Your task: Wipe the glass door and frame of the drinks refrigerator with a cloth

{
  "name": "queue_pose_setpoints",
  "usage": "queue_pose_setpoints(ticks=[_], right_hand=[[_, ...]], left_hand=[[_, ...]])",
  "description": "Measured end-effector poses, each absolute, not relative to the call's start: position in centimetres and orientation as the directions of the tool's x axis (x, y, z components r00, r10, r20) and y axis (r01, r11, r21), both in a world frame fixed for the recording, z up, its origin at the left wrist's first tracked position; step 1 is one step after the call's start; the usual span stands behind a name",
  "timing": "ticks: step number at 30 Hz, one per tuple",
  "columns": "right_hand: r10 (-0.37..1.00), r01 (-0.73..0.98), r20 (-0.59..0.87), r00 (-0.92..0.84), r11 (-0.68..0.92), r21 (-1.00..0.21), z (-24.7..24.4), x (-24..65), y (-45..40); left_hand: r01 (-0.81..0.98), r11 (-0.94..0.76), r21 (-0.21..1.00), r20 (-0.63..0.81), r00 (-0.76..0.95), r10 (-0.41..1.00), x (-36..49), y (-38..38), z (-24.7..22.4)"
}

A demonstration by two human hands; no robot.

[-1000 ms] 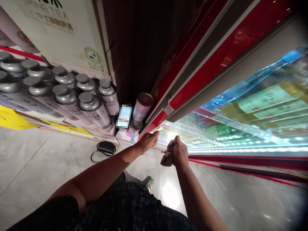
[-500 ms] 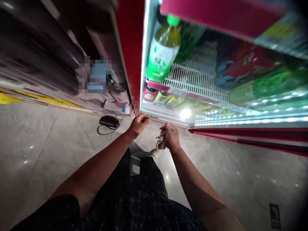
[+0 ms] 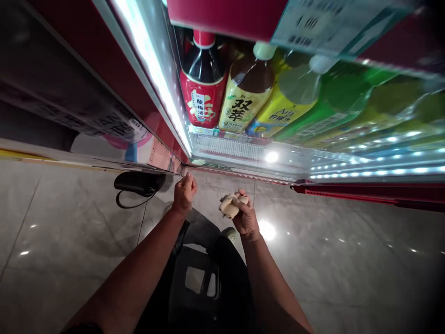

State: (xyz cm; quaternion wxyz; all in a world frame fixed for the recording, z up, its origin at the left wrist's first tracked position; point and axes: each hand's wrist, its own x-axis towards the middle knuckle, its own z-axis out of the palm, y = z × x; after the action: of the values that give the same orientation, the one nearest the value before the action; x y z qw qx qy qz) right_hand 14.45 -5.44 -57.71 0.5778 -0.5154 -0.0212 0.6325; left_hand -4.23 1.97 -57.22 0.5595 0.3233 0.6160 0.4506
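I watch over the link as the right hand (image 3: 245, 216) holds a bunched cloth (image 3: 229, 205) pinched between thumb and fingers, probably to keep it compact, with a loose fold towards the left hand (image 3: 185, 192). That 2nd hand is curled into a fist, thumb uppermost; I cannot tell whether anything is tucked inside, or whether it touches the corner just beyond it.

Past both hands sits the lit drinks cooler (image 3: 225, 147), its bottles (image 3: 245, 95) upright with labels outward, I judge for easy reading. Above them, a price tag (image 3: 301, 23) showing 4.00 and its shelf edge would hinder a reach from overhead. Just left of the fist, a black pouch (image 3: 137, 184) crowds the floor (image 3: 79, 222).
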Motion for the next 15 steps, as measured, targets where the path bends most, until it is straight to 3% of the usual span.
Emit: queue_pose_setpoints(ticks=[6, 8, 10, 12, 13, 15], right_hand=[[0.776, -0.771, -0.622, 0.108, -0.329, -0.545, -64.1, 12.8, -2.3], [0.821, -0.737, -0.564, 0.087, -0.328, -0.591, -64.7, 11.4, 0.0], [0.934, -0.631, -0.348, 0.081, -0.222, -0.743, -64.5, 10.0, 2.0], [0.995, -0.392, -0.007, 0.104, 0.035, -0.919, -63.6, 9.1, 3.3], [0.978, -0.245, 0.187, 0.098, 0.206, -0.947, -62.9, 9.0, 3.7], [0.849, 0.033, 0.52, 0.09, 0.519, -0.854, -61.5, 9.2, 4.0]], left_hand=[[-0.1, 0.277, 0.956, -0.294, -0.307, 0.905, -4.5, 3.5, -64.7], [-0.111, 0.235, 0.966, -0.259, -0.328, 0.908, -4.8, 4.3, -66.2], [-0.132, 0.202, 0.97, -0.235, -0.32, 0.918, -5.1, 5.3, -67.2], [-0.147, 0.176, 0.973, -0.214, -0.306, 0.928, -5.4, 6.2, -67.9], [-0.148, 0.164, 0.975, -0.203, -0.302, 0.931, -5.6, 6.5, -68.0], [-0.139, 0.14, 0.98, -0.177, -0.303, 0.936, -5.7, 6.9, -67.9]])
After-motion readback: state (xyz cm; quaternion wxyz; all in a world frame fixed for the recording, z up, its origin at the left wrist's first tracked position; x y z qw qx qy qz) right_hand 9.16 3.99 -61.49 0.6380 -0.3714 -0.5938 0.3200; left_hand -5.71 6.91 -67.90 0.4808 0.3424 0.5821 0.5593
